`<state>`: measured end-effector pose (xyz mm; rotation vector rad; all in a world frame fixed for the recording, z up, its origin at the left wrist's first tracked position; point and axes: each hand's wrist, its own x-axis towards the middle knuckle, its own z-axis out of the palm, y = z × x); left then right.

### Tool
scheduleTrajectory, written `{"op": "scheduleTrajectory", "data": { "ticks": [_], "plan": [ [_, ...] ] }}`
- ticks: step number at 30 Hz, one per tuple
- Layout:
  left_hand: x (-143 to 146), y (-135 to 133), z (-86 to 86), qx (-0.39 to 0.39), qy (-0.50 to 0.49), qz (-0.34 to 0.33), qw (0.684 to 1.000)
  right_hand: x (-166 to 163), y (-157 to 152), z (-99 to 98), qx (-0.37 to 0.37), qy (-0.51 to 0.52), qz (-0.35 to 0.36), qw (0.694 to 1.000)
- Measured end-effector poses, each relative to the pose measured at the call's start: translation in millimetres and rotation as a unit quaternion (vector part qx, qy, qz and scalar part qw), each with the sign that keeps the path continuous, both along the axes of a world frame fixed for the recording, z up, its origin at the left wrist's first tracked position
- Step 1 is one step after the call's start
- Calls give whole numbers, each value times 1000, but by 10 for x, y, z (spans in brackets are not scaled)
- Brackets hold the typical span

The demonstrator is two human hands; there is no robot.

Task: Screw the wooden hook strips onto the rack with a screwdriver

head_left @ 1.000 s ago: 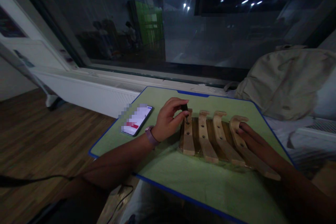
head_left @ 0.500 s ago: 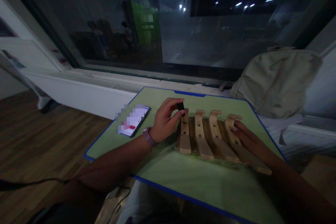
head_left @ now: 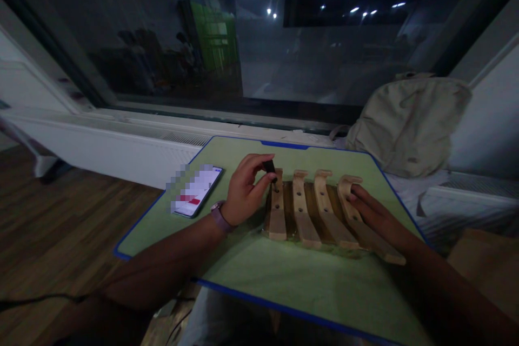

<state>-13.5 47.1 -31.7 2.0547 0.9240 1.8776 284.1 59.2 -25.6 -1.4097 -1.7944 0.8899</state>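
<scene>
Pinched between the thumb and fingers of my left hand (head_left: pixel 246 186) is a small black screwdriver (head_left: pixel 269 166), its tip down at the upper hole of the leftmost wooden hook (head_left: pixel 278 221). A second wooden hook (head_left: pixel 300 205) and a third wooden hook (head_left: pixel 324 203) stand to its right. All have two dark holes and curled upper ends, and lie across a shiny brown slab (head_left: pixel 312 197). My right hand (head_left: pixel 368 208) is closed around the side of the rightmost wooden hook (head_left: pixel 375 238); some of its fingers are hidden behind the wood.
A phone (head_left: pixel 198 192) with its screen lit lies left of my left hand on the green table (head_left: pixel 243 265) with blue edging. Behind are a radiator (head_left: pixel 121 146) and a large dark window (head_left: pixel 284 59). A beige backpack (head_left: pixel 413 124) sits at the back right.
The whole scene has shifted left as my head turned slightly. Both hands keep the same places at the hooks, with the screwdriver still at the leftmost one.
</scene>
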Motion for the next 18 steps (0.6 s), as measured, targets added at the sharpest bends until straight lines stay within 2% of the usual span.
{"op": "scheduleTrajectory", "data": {
  "ticks": [6, 12, 15, 18],
  "plan": [
    [15, -34, -6, -26, -23, -51, 998, 36, 11, -52, -14, -5, -21, 1000],
    [-10, -2, 19, 36, 19, -2, 999, 34, -2, -44, -23, -10, -3, 1000],
    [0, 0, 29, 16, -4, 16, 1000, 36, 4, -67, -16, -5, -7, 1000],
    [24, -23, 49, -13, -27, -15, 999, 39, -1, -73, 2, -5, -11, 1000]
  ]
}}
